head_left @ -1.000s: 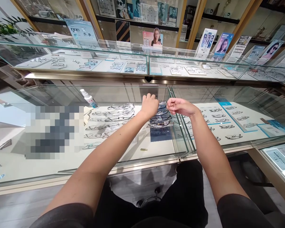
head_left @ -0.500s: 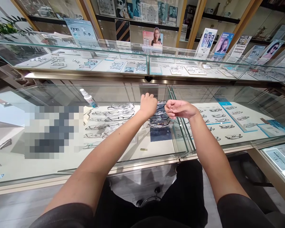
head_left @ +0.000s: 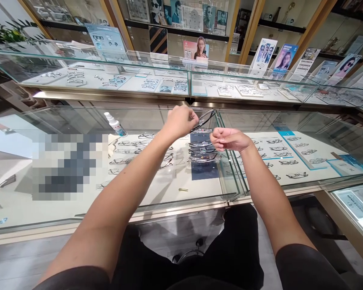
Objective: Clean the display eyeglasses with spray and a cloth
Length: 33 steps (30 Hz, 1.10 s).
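My left hand (head_left: 181, 121) pinches a dark-framed pair of eyeglasses (head_left: 208, 117), raised above the display case and pointing to the right. Just right of it, my right hand (head_left: 230, 139) is closed with curled fingers, and whatever may lie in them is hidden. Below both hands, several eyeglasses (head_left: 203, 151) lie in a column on a dark blue mat (head_left: 204, 172). More eyeglasses (head_left: 121, 161) rest in rows on the white surface to the left, partly covered by my left forearm.
A white spray bottle (head_left: 116, 125) stands at the left back. A small gold-coloured piece (head_left: 183, 189) lies near the front. Glass panes (head_left: 231, 161) divide the case, with further eyeglasses (head_left: 297, 175) on the right. Behind runs another glass counter (head_left: 115, 93). One patch at left is pixelated.
My left hand has lifted from the column and moved up and left, and the eyeglasses in it now show. My right hand has stayed nearly in place.
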### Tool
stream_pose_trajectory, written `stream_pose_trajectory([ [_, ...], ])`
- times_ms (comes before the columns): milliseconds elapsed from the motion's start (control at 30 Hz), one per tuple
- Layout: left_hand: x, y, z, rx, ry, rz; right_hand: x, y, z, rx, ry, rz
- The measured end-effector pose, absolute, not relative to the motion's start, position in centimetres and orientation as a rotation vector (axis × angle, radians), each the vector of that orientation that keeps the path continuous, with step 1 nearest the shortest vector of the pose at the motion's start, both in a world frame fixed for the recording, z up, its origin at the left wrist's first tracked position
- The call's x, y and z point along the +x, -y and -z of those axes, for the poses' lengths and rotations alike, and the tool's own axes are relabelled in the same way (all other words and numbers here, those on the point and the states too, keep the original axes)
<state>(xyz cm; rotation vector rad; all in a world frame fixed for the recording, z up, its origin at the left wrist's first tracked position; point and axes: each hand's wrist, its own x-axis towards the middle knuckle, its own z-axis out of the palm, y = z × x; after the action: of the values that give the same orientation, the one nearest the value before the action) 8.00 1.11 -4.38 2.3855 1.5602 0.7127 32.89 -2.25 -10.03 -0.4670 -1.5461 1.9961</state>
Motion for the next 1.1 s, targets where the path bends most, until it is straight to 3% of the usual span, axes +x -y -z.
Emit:
stream_pose_trajectory([
  [267,0.7,2.2,8.3,1.662,-1.09,-1.099,31.6,2.1,10.8,-0.518,1.653,-1.979],
  [467,-0.3,2.0,10.5,1.405,-1.008,-1.211,28.7,2.6,11.3,-0.646,1.614,-1.967],
  [600,-0.6,1.1,10.8,1.41,-1.01,-1.225,25.4,2.4,11.0,-0.798,1.55,-1.779],
  [800,-0.7,0.9,11.4,1.357,-0.908,-1.261,21.4,0.6,11.8,-0.896,1.599,-1.248],
  [1100,-0.1,1.6,11.4,1.23,-0.795,-1.257,20.0,2.5,13.1,-0.853,1.453,-1.07],
])
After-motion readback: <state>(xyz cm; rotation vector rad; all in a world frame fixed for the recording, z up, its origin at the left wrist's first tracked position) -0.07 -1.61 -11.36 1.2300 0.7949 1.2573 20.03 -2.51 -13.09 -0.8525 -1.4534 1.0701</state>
